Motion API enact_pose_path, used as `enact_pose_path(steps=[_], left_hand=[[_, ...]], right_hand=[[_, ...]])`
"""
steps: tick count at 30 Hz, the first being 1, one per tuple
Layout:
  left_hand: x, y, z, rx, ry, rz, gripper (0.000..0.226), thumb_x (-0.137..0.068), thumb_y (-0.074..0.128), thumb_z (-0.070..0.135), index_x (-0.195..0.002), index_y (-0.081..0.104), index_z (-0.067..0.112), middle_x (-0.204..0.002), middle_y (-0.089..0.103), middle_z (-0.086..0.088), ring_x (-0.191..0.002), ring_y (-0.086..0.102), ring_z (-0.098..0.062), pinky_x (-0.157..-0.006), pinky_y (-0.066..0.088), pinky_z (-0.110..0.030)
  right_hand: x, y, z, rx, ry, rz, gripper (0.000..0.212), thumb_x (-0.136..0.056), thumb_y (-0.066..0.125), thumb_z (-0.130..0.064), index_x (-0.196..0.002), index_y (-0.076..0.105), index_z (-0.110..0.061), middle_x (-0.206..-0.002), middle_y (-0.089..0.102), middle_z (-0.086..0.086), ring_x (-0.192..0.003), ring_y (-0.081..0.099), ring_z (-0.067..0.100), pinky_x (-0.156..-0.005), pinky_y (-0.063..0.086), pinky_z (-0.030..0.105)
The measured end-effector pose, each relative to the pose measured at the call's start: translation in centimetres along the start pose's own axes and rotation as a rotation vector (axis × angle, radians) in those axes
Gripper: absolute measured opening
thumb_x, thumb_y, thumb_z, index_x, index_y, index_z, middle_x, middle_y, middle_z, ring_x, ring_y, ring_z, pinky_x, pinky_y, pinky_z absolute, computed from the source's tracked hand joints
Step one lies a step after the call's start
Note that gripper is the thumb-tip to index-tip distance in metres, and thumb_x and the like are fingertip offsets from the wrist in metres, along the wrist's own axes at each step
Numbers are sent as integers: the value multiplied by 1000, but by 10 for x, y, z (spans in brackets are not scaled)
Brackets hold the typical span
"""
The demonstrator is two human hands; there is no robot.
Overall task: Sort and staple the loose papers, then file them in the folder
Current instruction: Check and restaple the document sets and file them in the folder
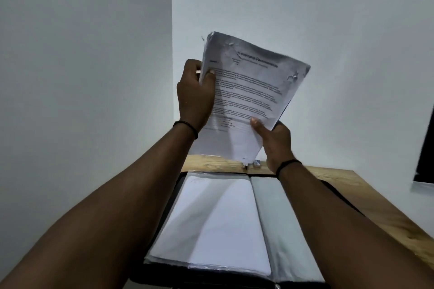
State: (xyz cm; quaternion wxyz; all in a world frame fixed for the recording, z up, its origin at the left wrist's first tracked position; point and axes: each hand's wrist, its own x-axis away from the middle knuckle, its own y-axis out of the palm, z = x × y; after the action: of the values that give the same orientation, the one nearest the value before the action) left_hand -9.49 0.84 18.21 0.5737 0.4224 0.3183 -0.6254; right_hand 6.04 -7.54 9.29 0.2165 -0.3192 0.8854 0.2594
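papers [249, 91]: printed stack, crumpled top, held tilted aloft | folder [281, 223]: black, open flat below

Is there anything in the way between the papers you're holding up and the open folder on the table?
Nothing visible blocks the way. The papers are held up in the left hand and right hand, right above the open folder. Its white pages lie flat and bare below.

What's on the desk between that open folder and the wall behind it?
In the head view, a strip of wooden desk with two small objects too small to identify; the held papers hide part of it.
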Motion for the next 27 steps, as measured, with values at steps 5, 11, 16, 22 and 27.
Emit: enact_pose_path(steps=[5, 11, 16, 22, 27], left_hand=[[27, 47, -1, 292, -292, -156, 24, -91, 64, 35, -92, 58, 11, -91, 66, -4, -81, 61, -16, -75, 53, -35], [130, 101, -28, 500, -646, -479, 17, -87, 75, 22, -102, 73, 13, -101, 76, -5, -96, 72, -23, -82, 59, -32], [155, 119, -45, 447, -739, -466, 8, -88, 74, 19, -94, 73, 13, -88, 75, 1, -75, 69, -8, -65, 55, -18], [127, 143, -62, 381, -679, -468, 13, -90, 72, 16, -98, 71, 7, -84, 71, 4, -61, 64, 7, -57, 50, -10], [128, 167, -91, 288, -705, -542, 18, -92, 70, 23, -87, 69, 5, -80, 67, -2, -67, 59, -10, -54, 45, -10]], right_hand=[[-5, -74, -37, 98, -29, 56, 27, -85, 77, -10, -111, 71, -8, -109, 74, 9, -99, 70, 26, -91, 57, 40], [28, -167, -9, 185, 148, 57, 37, -86, 74, -5, -121, 64, -11, -119, 71, 8, -103, 70, 18, -89, 57, 31], [29, -205, 5, 348, 243, -108, 26, -99, 59, -11, -123, 64, -21, -122, 71, -2, -112, 67, 16, -98, 52, 36], [1, -209, 1, 454, 291, -199, 29, -91, 71, -13, -120, 68, -14, -114, 74, 0, -102, 72, 19, -83, 59, 36], [-13, -226, 21, 496, 354, -195, 20, -89, 72, -6, -107, 70, -16, -102, 76, 0, -85, 75, 13, -62, 59, 29]])
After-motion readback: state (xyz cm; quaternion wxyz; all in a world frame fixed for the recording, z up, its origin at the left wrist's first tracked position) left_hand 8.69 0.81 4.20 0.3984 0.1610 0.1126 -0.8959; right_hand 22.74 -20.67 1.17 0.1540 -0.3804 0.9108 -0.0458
